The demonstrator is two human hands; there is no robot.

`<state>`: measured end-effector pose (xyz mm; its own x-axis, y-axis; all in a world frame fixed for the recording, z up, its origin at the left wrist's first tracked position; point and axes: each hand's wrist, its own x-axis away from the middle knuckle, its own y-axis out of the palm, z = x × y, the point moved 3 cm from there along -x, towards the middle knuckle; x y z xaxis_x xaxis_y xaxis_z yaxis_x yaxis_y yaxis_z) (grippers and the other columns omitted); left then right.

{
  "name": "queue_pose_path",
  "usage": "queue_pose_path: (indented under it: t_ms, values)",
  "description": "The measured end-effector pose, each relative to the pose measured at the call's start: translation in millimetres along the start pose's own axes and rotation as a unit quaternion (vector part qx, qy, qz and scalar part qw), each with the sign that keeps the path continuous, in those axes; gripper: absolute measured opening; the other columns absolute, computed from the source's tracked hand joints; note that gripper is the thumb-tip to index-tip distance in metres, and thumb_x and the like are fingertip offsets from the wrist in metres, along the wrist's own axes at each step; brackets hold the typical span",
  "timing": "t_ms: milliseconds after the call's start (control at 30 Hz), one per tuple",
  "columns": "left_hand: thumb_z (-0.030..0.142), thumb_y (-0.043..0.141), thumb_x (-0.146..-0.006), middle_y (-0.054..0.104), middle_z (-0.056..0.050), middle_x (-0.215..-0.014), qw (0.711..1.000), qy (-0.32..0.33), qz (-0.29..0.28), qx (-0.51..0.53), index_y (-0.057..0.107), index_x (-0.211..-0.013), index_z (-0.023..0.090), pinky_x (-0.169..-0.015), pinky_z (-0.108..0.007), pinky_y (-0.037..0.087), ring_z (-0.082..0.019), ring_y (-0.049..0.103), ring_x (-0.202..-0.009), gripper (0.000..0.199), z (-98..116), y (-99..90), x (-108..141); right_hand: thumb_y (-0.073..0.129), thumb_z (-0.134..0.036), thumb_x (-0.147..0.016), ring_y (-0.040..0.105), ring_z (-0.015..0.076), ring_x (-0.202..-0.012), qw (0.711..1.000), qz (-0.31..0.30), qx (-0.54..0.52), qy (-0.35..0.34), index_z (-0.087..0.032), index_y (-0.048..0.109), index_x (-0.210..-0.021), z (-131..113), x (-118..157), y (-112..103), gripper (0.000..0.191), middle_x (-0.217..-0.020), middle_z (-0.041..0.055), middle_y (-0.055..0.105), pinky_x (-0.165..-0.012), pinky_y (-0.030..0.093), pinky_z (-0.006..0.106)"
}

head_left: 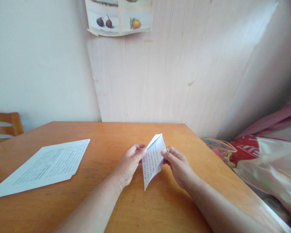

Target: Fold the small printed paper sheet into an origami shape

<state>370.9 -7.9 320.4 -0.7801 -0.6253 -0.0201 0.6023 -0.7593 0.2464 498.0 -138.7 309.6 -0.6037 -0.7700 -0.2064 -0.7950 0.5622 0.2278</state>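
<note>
Between my hands a folded sheet of printed paper [153, 161] is held above the table, tilted, with rows of characters on the side that faces me. A folded flap shows at its top edge. My left hand [132, 161] pinches the paper's left edge between thumb and fingers. On the right edge, my right hand [176, 161] grips it with the thumb in front. The fingertips behind the paper are partly hidden.
Several printed sheets [48, 165] lie in a stack on the wooden table [106, 142] to the left. A chair back [14, 124] stands at far left. Plastic bags [271, 171] and a red package [244, 150] sit beyond the table's right edge. A fruit poster [120, 19] hangs on the wall.
</note>
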Motion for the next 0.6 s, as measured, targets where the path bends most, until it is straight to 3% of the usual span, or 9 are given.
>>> queue_pose_path:
  t_ms: [300,600]
  values:
    - [0.043,0.064,-0.090,0.071,-0.006,-0.098,0.997,0.072,0.029,-0.015,0.066,-0.105,0.020,-0.074,-0.029,0.045,-0.018,0.062,-0.084,0.028,-6.6,-10.4,-9.7,0.080,-0.051,-0.076,0.050,0.0123,-0.053,0.996,0.034,-0.036,0.079,-0.021,0.050,-0.078,7.8,1.0,1.1,0.042,-0.064,-0.0017,0.060,-0.050,0.036,0.026]
    - [0.039,0.068,-0.087,0.071,-0.004,-0.090,0.997,0.066,0.032,0.025,0.064,-0.095,0.019,-0.074,-0.029,0.047,-0.018,0.063,-0.079,0.023,-5.3,-10.9,-10.6,0.082,-0.053,-0.072,0.052,0.0119,-0.052,0.995,0.041,-0.017,0.085,-0.020,0.050,-0.076,12.0,-0.4,-0.5,0.046,-0.063,-0.0012,0.062,-0.049,0.039,0.025]
